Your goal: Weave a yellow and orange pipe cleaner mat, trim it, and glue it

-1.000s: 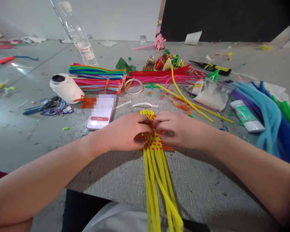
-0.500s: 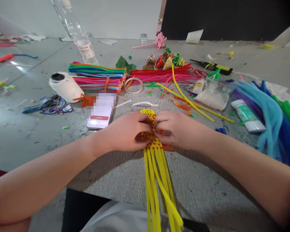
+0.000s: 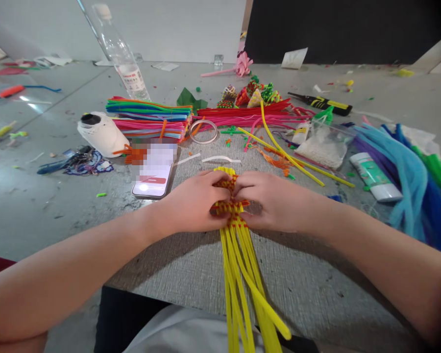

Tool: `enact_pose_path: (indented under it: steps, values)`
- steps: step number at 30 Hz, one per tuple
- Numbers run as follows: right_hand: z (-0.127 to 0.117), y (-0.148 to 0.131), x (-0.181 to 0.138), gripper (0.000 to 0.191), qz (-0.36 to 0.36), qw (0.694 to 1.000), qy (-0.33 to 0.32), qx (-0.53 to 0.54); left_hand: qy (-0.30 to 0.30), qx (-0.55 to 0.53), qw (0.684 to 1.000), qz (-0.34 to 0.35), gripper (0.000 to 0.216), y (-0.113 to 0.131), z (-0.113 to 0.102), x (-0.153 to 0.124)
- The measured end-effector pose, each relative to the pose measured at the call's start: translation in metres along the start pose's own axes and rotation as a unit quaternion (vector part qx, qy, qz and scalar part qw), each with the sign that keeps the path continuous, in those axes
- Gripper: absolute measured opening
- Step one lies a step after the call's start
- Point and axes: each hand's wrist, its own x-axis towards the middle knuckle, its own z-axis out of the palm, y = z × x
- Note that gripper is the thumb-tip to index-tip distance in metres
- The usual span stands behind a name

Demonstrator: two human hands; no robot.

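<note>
A strip woven from yellow and orange pipe cleaners lies on the grey table in front of me. Long loose yellow ends run from it toward my lap and over the near edge. My left hand grips the strip's left side with curled fingers. From the right, my right hand pinches the opposite side, its fingertips almost meeting those of the left. Fingers cover much of the weave's middle. Orange crosswise pieces show between the hands.
A phone, a white roll and bundled coloured pipe cleaners are at left. A clear bottle stands behind. To the right lie a white tube, a bag of white beads and blue pipe cleaners.
Both hands stay on the woven strip, with small finger shifts. My right fingers now cover the lower orange ends. The loose yellow ends have swung slightly right.
</note>
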Motion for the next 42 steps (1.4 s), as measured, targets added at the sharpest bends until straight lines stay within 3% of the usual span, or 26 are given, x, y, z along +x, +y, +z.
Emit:
enact_pose_path:
  steps: [8,20,26,30,35,42]
  values:
    - [0.011,0.004,0.003,0.017,0.005,0.999,-0.015,-0.046,-0.019,0.012,0.999,-0.033,0.020,0.002,0.003,0.003]
    - [0.010,-0.013,0.009,0.007,0.054,0.997,-0.012,-0.056,-0.023,0.016,1.000,-0.012,0.023,0.001,0.002,0.001]
    - [0.021,-0.003,0.008,0.017,0.029,0.998,-0.013,-0.051,-0.019,0.016,0.998,-0.052,0.020,0.005,0.001,0.004]
    - [0.017,0.002,0.004,0.021,0.004,0.999,0.013,-0.036,-0.021,0.019,0.999,-0.042,0.020,0.005,0.000,0.004]
    - [0.005,0.000,0.001,0.018,0.000,1.000,-0.005,0.010,-0.018,0.020,1.000,-0.015,0.017,0.002,0.000,0.000]
    - [0.012,0.004,0.005,0.022,-0.008,1.000,0.008,-0.021,-0.018,0.018,0.999,-0.023,0.017,0.001,0.001,0.000]
